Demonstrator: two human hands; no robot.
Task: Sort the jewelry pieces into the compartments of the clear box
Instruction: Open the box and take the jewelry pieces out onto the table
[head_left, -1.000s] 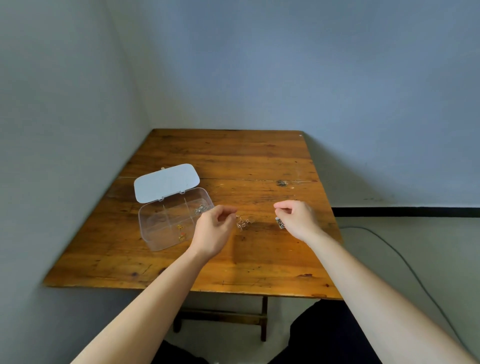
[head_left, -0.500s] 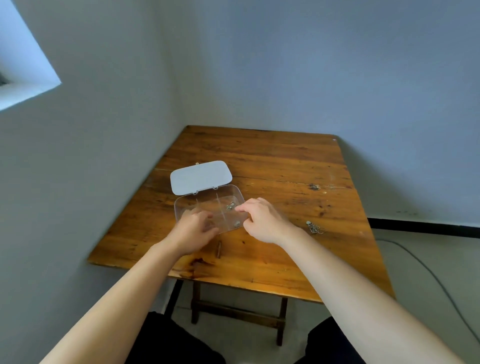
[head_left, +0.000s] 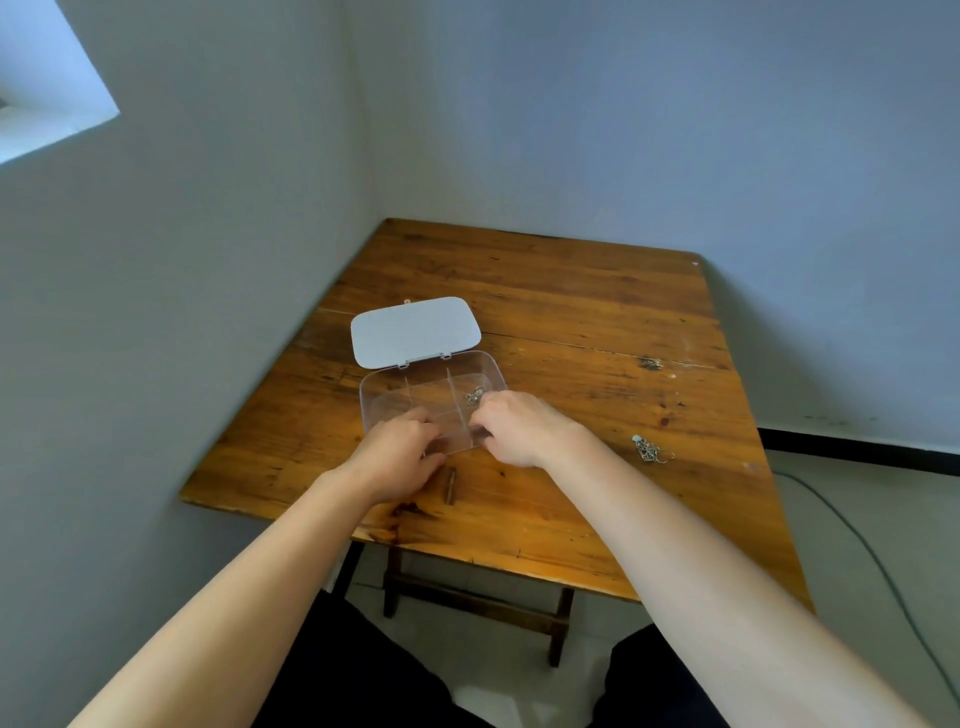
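The clear box (head_left: 395, 395) lies open on the wooden table (head_left: 571, 332), its pale lid (head_left: 414, 331) flat behind it. Both hands are over its near compartments. My left hand (head_left: 397, 457) covers the near-left part, fingers curled down; my right hand (head_left: 519, 426) covers the near-right part, fingertips pinched inside. What either holds is hidden. A silver piece (head_left: 474, 396) lies in the far-right compartment. A silver chain piece with a pale bead (head_left: 649, 449) lies on the table to the right of my right wrist.
Grey walls close in on the table's left and far sides. A dark knot (head_left: 650, 364) marks the wood at right. A short dark groove (head_left: 450, 486) sits near my left wrist. A black cable (head_left: 852, 535) runs over the floor at right.
The view has swung left and my right hand has come from the table's middle to the box beside my left hand. In the last half second both hands stay over the near compartments.
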